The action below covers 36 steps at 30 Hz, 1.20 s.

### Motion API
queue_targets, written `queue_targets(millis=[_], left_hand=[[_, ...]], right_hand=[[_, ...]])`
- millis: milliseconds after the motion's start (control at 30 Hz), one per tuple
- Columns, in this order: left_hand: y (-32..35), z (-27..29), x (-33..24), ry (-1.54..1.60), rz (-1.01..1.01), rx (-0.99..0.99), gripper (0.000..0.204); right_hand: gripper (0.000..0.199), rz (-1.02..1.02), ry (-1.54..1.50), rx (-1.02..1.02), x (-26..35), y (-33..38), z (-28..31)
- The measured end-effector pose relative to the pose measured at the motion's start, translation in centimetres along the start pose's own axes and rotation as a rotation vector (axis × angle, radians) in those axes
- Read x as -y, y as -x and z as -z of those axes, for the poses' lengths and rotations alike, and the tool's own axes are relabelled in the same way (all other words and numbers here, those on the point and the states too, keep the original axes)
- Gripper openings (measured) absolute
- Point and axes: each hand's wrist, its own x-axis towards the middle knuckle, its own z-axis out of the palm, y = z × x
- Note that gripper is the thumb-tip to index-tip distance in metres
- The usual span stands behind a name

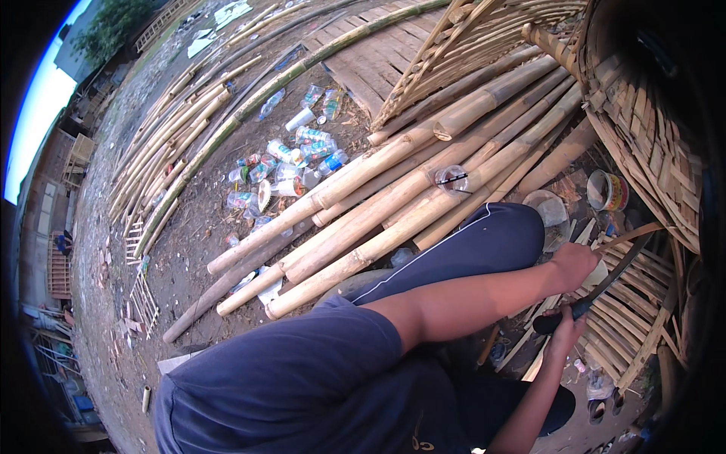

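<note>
Nearest to the camera, the person's left hand [572, 262] presses down on a pale bamboo strip [597, 274], fingers curled over it so that it is held firm against the bamboo slat frame [631, 318] below. Just under it, the right hand [566, 324] is wrapped tight around the dark handle of a knife [605, 284], whose long, slightly curved blade runs up and to the right across the slats. The strip looks light and stiff, likely springy with sharp splintery edges, so it is best gripped flat from above, near the cut but clear of the blade; the knife looks heavy enough to want a full fist on the handle. A little farther, beside the person's knee, a clear plastic cup [550, 212] lies on the ground, seemingly empty, and a small can [607, 190] with a colourful label stands open, its contents too dim to tell. Another clear cup [452, 179] rests on the stacked bamboo poles [393, 212], with something dark at its bottom. Beyond the poles, a scatter of plastic bottles and cups [283, 163] lies on the dirt, mostly crushed or empty.
</note>
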Motion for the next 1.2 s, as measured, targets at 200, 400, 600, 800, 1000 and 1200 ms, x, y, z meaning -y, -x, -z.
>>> queue_targets(millis=[200,400,600,800,1000,1200], left_hand=[[0.6,0.5,0.9,0.255,-0.110,-0.085,0.046],[-0.6,-1.5,1.1,0.291,-0.264,-0.077,0.058],[-1.1,-2.6,-1.6,0.204,-0.109,-0.159,0.038],[-2.3,-2.9,-2.3,0.103,-0.005,-0.155,0.020],[-3.1,-3.5,-2.6,0.037,-0.110,-0.113,0.016],[-3.4,-4.7,-3.2,0.014,-0.144,-0.146,0.018]], right_hand=[[0.016,-0.118,-0.092,0.010,2.1,0.6,-0.2],[0.026,-0.142,-0.055,-0.080,3.1,0.6,0.3],[0.028,-0.161,-0.092,-0.059,2.5,0.6,3.2],[0.026,-0.152,-0.046,-0.023,3.2,1.4,4.3],[0.025,-0.157,-0.039,-0.049,3.1,2.0,5.8],[0.024,-0.179,-0.039,-0.071,3.2,3.5,6.6]])
